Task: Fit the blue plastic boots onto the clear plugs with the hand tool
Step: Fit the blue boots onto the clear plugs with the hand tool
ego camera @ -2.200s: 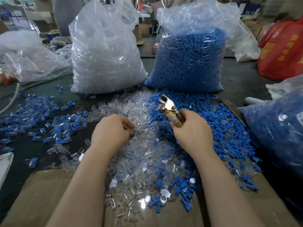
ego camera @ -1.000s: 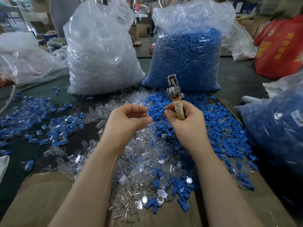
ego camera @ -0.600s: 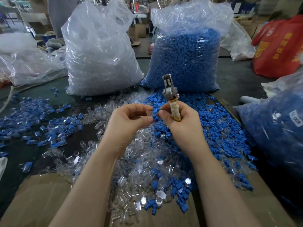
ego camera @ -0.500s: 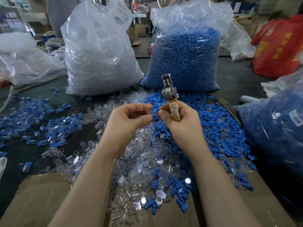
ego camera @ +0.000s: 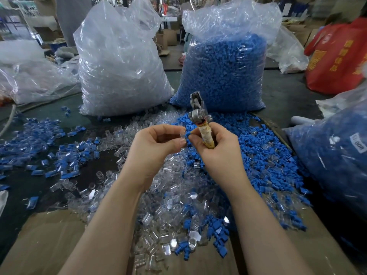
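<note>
Hands meet above the pile: our left hand (ego camera: 156, 143) pinches a small clear plastic plug (ego camera: 181, 134), and our right hand (ego camera: 216, 147) clenches the tape-wrapped metal hand tool (ego camera: 200, 120), head upright, while pinching a blue plastic boot (ego camera: 188, 133) touching the plug. Loose clear plugs (ego camera: 166, 197) and blue boots (ego camera: 258, 151) cover the dark bench (ego camera: 282, 98).

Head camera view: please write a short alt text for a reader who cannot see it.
Two bare hands meet above a heap of loose parts: the left hand pinches a clear plug, and the right hand pinches a blue boot and grips a hand tool. Behind stand a bag of clear plugs and a bag of blue boots.
</note>
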Available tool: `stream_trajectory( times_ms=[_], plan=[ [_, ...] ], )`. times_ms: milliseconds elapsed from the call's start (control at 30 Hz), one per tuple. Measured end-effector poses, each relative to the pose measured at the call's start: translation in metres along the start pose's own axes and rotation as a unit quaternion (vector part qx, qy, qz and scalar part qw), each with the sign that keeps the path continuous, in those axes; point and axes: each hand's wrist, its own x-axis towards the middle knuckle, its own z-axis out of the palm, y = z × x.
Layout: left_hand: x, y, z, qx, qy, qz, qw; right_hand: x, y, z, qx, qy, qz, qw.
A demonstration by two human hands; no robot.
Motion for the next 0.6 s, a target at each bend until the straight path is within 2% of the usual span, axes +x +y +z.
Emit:
stream_trajectory(
  times_ms=[600],
  plan=[
    [-0.0015, 0.0022, 0.0012, 0.021, 0.016, -0.004, 1.0, -0.0002, 0.0012, 0.0001, -0.029, -0.013, -0.005, 0.999]
  ],
)
